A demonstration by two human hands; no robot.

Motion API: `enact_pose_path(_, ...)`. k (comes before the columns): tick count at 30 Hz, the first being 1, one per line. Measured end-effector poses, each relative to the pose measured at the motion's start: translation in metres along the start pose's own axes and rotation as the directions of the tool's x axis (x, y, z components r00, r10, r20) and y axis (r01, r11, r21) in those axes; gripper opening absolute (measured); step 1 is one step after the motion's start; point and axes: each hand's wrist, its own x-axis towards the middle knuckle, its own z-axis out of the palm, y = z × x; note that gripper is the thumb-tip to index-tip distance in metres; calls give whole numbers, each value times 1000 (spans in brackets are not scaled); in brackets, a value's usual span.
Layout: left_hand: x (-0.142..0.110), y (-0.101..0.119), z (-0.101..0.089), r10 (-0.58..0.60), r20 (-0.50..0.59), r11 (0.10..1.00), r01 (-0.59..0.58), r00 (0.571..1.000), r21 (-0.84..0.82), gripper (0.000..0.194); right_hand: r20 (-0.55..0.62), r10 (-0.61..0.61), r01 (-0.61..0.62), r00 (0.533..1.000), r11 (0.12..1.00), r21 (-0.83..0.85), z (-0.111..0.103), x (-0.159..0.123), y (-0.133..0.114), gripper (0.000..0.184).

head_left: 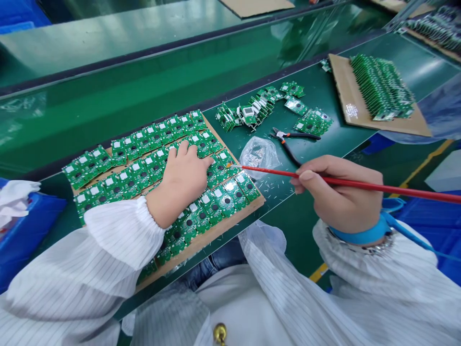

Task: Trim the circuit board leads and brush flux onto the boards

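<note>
Rows of green circuit boards lie on a cardboard sheet, and my left hand rests flat on them with its fingers spread. My right hand holds a thin red-handled brush, whose tip reaches the boards near my left fingertips. A clear plastic bag lies just beyond the brush tip. Orange-handled wire cutters sit farther on, next to a loose heap of boards. Boards stand in tight rows on a second cardboard sheet.
Both sheets lie on a green mat scattered with small metal clippings. A blue bin holding white cloth stands at the left, and more blue bins are at the right. A second green belt runs behind.
</note>
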Motion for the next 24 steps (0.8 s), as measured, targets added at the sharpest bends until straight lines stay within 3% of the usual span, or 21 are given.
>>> enact_pose_path(6, 1, 5, -7, 14, -20, 1000, -14, 1000, -1, 48, -1, 2, -2, 1000, 1000, 9, 9, 4, 0, 14)
enact_pose_path(9, 4, 10, -11, 11, 19, 1000, -11, 1000, -3, 49, 23, -8, 8, 1000, 1000, -9, 11, 4, -4, 16)
enact_pose_path(16, 13, 15, -13, 13, 73, 1000, -13, 997, -3, 47, 111, -33, 38, 993, 998, -44, -3, -2, -10, 17)
enact_pose_path(24, 12, 14, -13, 16, 52, 999, -17, 999, 31, 46, 17, 35, -34, 999, 999, -19, -9, -3, -2, 16)
